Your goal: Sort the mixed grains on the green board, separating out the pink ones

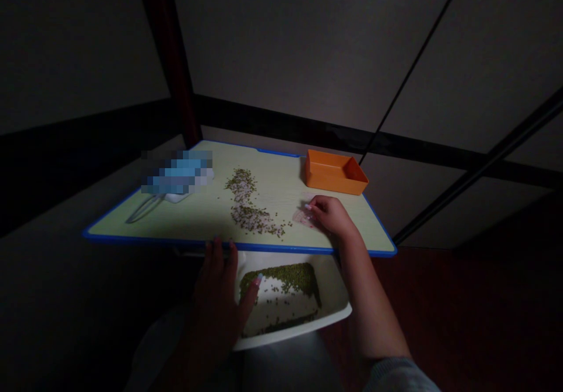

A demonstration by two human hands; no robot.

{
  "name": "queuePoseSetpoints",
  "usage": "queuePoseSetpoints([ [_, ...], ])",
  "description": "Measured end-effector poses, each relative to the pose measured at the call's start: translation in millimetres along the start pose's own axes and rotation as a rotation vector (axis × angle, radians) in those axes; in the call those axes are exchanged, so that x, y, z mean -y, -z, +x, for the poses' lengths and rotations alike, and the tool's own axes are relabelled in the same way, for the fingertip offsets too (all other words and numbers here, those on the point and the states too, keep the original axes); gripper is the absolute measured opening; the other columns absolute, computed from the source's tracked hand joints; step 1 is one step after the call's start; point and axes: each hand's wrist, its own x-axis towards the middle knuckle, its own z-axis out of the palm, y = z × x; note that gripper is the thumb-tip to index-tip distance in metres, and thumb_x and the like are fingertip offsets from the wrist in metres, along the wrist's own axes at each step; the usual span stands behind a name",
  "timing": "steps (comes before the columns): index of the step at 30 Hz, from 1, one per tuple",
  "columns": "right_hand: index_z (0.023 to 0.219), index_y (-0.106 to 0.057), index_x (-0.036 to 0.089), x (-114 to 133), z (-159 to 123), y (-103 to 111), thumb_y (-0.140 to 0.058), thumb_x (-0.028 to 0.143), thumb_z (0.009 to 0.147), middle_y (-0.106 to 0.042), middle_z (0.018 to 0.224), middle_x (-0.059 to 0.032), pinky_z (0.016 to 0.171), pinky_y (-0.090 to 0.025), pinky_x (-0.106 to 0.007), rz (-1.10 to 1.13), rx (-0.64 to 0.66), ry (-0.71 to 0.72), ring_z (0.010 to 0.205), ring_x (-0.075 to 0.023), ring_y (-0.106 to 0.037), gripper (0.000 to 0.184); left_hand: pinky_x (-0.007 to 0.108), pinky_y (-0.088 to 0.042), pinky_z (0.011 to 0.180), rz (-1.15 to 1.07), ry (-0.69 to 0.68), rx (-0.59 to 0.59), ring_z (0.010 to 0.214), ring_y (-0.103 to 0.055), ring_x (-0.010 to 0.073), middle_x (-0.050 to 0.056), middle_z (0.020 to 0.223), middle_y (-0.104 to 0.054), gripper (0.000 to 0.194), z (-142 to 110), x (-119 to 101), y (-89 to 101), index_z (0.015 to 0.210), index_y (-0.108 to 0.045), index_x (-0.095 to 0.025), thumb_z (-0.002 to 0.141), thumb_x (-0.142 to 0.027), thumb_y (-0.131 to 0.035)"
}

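Over the right part of the pale tabletop, my right hand (329,211) is closed in a pinch; what its fingertips hold, if anything, is too small to make out. Just beneath it is a patch of faint pink marks (302,218). Small green and pale beans or grains (246,207) lie scattered mid-table, left of that hand. My left hand (220,289) has its fingers spread, tips at the table's blue front edge and thumb over a white tub (336,289). Inside the tub are many green grains (290,275), heaped mostly along the far side.
The low table (206,225) has a blue rim. An orange open box (332,181) stands at its back right. A blurred blue-and-white item (180,172) with a thin looped strap or handle lies at the left. Dark panelled walls (285,46) rise behind.
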Motion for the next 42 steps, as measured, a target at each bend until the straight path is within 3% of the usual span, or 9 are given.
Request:
queuePoseSetpoints([
  [7,0.07,-0.061,0.016,1.3,1.8,-5.0,-0.055,0.026,0.082,-0.059,0.065,-0.0006,0.059,-0.035,-0.022,0.038,0.035,0.075,0.06,-0.0112,-0.05,0.017,0.057,-0.031,0.109,-0.009,-0.005,0.001,0.144,-0.01,0.0357,0.02,0.156,-0.01,0.075,0.4,0.3,-0.3,0.145,-0.019,-0.014,0.083,-0.048,-0.044],
  [20,0.071,-0.06,0.016,3.0,-1.5,-5.5,-0.055,0.031,0.082,-0.055,0.06,0.0014,0.056,-0.035,-0.022,0.165,0.074,0.053,0.057,-0.0106,-0.047,0.019,0.057,-0.03,0.11,-0.005,0.005,0.011,0.144,-0.009,0.035,0.019,0.157,-0.009,0.075,0.7,-0.4,0.3,0.146,-0.018,-0.016,0.083,-0.047,-0.045],
  [29,0.074,-0.063,0.016,11.3,3.6,-10.7,-0.055,0.026,0.084,-0.061,0.069,-0.0026,0.063,-0.036,-0.024,-0.002,0.017,0.145,0.065,-0.0131,-0.051,0.016,0.057,-0.032,0.108,0.012,-0.008,0.009,0.144,-0.009,0.0365,0.023,0.155,-0.011,0.075,1.0,-1.1,1.2,0.144,-0.022,-0.01,0.084,-0.048,-0.044],
  [37,0.074,-0.063,0.015,7.5,0.6,-11.5,-0.056,0.032,0.083,-0.059,0.064,-0.0007,0.056,-0.034,-0.022,0.11,0.053,0.075,0.058,-0.0113,-0.05,0.02,0.056,-0.032,0.109,0.009,-0.018,-0.009,0.144,-0.01,0.0354,0.021,0.156,-0.011,0.075,1.0,-0.5,0.2,0.145,-0.019,-0.013,0.083,-0.048,-0.043],
  [42,0.072,-0.063,0.014,3.3,-1.1,-8.7,-0.055,0.028,0.082,-0.057,0.059,0.0004,0.053,-0.031,-0.02,0.058,0.069,0.03,0.054,-0.0097,-0.048,0.019,0.056,-0.03,0.11,0.004,0.003,0.007,0.144,-0.009,0.0339,0.02,0.156,-0.01,0.076,0.0,1.1,-1.0,0.146,-0.017,-0.014,0.084,-0.048,-0.043],
])
